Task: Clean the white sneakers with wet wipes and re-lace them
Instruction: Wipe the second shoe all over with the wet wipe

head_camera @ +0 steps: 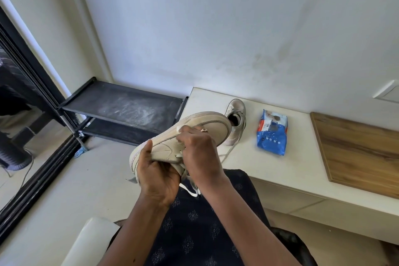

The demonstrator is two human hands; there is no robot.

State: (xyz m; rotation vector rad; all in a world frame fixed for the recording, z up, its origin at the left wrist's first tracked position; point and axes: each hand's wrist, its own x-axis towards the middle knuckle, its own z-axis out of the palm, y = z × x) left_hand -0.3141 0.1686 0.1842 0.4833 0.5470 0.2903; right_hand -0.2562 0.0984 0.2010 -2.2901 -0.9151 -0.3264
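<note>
Above my lap, my left hand (157,177) grips 1 sneaker (207,124), my right hand (198,149) pinches a wipe (179,128) on it; wiping step, I think, next turn it.

The person is wearing a dark navy garment (194,222), which is filling the lower middle of the frame between and below the arms. Small pale motifs, each like a little diamond of dots and petals, are repeating across the cloth in loose rows. The fabric is looking thin and matte. Near the centre of the frame, a ring (204,130) with a pale, glinting top is sitting on a finger of the right hand (198,149). The left hand (157,177) and both forearms are showing bare down to the bottom edge.
</note>
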